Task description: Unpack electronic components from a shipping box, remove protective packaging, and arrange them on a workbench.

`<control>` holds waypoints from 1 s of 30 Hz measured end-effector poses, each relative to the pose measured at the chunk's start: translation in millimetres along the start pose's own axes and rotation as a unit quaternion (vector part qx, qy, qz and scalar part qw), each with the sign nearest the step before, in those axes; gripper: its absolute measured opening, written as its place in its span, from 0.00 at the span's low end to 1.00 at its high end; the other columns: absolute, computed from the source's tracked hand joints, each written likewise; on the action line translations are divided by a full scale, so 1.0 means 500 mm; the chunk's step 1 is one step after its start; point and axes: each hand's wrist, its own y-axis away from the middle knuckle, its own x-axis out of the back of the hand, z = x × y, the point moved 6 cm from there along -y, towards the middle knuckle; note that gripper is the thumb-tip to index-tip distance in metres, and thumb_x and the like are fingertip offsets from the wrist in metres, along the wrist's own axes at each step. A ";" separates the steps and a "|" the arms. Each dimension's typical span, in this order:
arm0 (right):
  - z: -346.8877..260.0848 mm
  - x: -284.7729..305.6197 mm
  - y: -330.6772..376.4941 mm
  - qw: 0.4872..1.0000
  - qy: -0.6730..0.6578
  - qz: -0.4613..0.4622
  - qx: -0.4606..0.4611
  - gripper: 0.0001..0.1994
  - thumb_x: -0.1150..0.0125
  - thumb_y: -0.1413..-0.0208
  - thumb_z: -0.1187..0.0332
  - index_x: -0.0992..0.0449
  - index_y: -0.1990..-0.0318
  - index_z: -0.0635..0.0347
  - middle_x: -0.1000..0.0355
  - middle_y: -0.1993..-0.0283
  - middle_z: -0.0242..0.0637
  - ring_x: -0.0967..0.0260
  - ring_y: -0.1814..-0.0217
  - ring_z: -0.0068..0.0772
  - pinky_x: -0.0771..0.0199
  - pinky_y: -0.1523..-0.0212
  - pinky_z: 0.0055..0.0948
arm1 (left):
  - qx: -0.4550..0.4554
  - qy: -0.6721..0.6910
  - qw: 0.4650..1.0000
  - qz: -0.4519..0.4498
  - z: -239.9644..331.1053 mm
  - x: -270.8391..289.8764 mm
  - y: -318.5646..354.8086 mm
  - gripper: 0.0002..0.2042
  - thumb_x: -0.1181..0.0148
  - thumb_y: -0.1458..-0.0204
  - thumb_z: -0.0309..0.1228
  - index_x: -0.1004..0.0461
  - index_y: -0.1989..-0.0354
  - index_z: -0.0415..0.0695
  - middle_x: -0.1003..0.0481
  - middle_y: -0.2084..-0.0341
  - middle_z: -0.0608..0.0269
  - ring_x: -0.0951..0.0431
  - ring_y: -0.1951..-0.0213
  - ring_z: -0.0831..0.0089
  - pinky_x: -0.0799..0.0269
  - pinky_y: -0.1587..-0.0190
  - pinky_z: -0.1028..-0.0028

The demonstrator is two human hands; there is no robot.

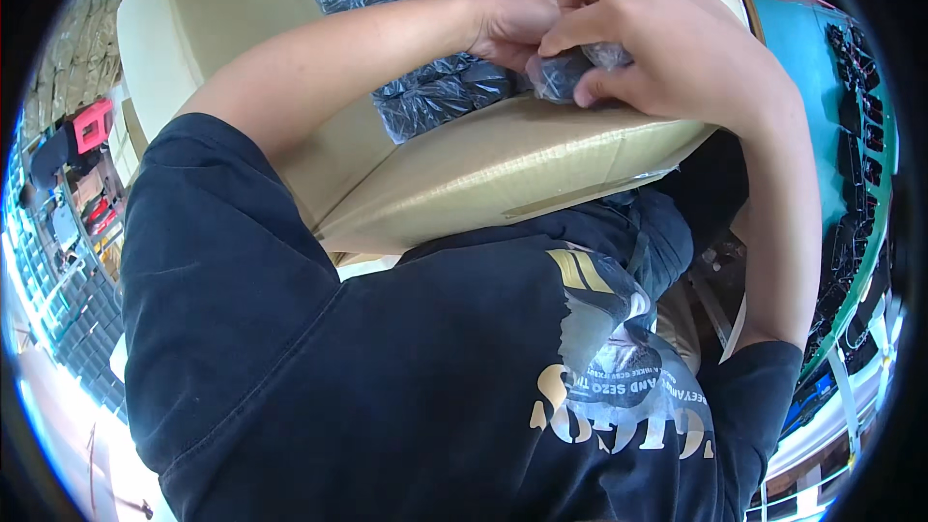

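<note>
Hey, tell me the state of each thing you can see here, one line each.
Cardboard box: open, partly filled.
Packages in the box: wrapped in clear plastic, packed closely.
Held package: wrapped in clear plastic.
Right hand: closed on the held package.
Left hand: fingers partly hidden, grip unclear.

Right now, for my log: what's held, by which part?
The right hand holds a plastic-wrapped item by its right side; for the left hand, I can't tell.
</note>
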 end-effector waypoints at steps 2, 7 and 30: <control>-0.002 -0.004 0.000 0.999 0.036 -0.012 0.017 0.12 0.37 0.66 0.82 0.22 0.68 0.62 0.25 0.65 0.39 0.27 0.64 0.43 0.28 0.58 0.32 | 0.012 0.008 1.000 -0.009 -0.004 -0.002 -0.004 0.07 0.42 0.48 0.22 0.24 0.60 0.38 0.22 0.69 0.57 0.22 0.70 0.74 0.26 0.68 0.79; -0.007 -0.001 0.000 0.998 -0.043 -0.043 -0.022 0.05 0.44 0.59 0.81 0.22 0.74 0.68 0.24 0.69 0.40 0.28 0.67 0.41 0.25 0.60 0.32 | -0.014 -0.060 0.997 -0.040 -0.015 0.016 -0.032 0.08 0.43 0.43 0.33 0.22 0.62 0.43 0.23 0.73 0.61 0.24 0.72 0.80 0.28 0.74 0.83; -0.002 0.010 -0.017 0.981 0.173 0.035 -0.084 0.06 0.42 0.45 0.70 0.22 0.68 0.63 0.24 0.69 0.45 0.27 0.69 0.48 0.26 0.62 0.34 | -0.219 -0.548 0.785 0.189 -0.014 0.188 -0.114 0.12 0.39 0.54 0.35 0.21 0.65 0.42 0.21 0.73 0.62 0.23 0.74 0.65 0.27 0.71 0.67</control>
